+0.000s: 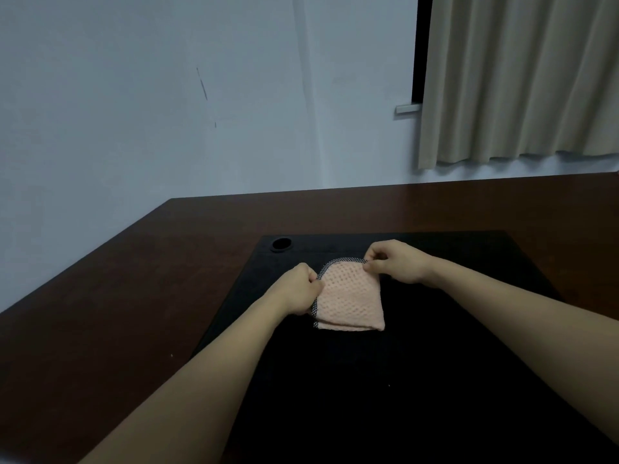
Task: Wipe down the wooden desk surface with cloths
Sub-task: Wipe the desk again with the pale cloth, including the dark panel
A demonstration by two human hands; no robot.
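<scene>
Pink cloth [348,299], waffle-textured with a dark speckled trim along its left and top edges, lies folded on a black mat [368,380] near the mat's far-middle part. Near edge of cloth rests flat on the mat; far edge looks slightly raised between the two hands.

Left hand [301,289] curled into a fist, thumb and fingers pinching the cloth's left edge at the trim. Right hand [395,261] fingers bent, fingertips pinching the cloth's far-right corner. Both grips closed tight on fabric, nothing else held. Both forearms bare, reaching in from the near edge.

Mat covers the middle of the wooden desk [167,279], dark reddish-brown top showing to the left, at the far edge and to the right of the mat. Round black hole or grommet [281,244] at the mat's far-left corner, apart from the cloth; cannot tell if it belongs to mat or desk.

Desk's far edge meets a pale wall [167,95] with a thin dark mark. Beige curtain [522,78] hangs at upper right, dark window strip [422,48] beside it, hem ending above the desk's far-right edge.
</scene>
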